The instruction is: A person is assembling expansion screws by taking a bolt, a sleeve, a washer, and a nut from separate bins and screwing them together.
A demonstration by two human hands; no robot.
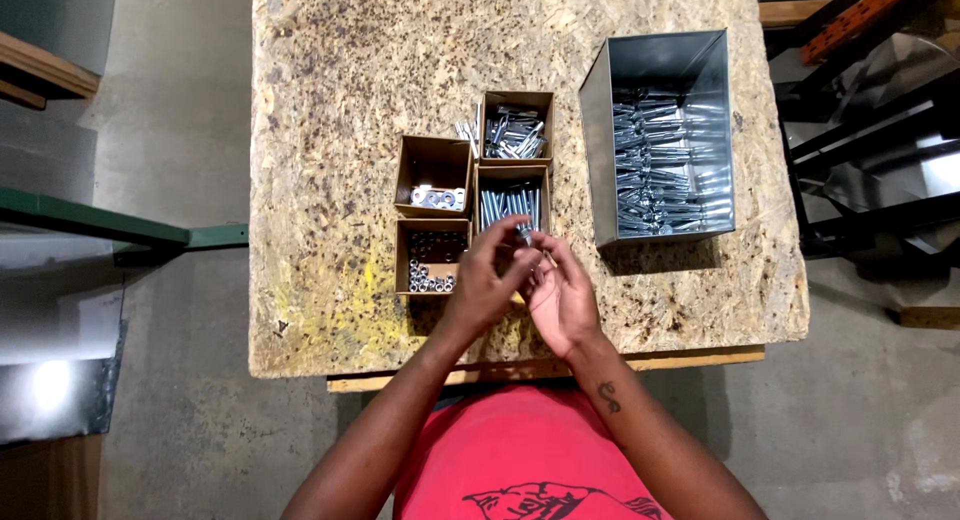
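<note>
Both hands (522,280) on one bolt (525,232) — roughly upright.

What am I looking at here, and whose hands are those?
No machine here: a camera on a person's head looks down at their own hands over a chipboard table. The left hand and right hand meet around a small bolt. Beyond them sit four small cardboard boxes: washers, nuts, bolts and mixed metal parts. To the right stands a metal bin stacked with long silver pieces.
</note>
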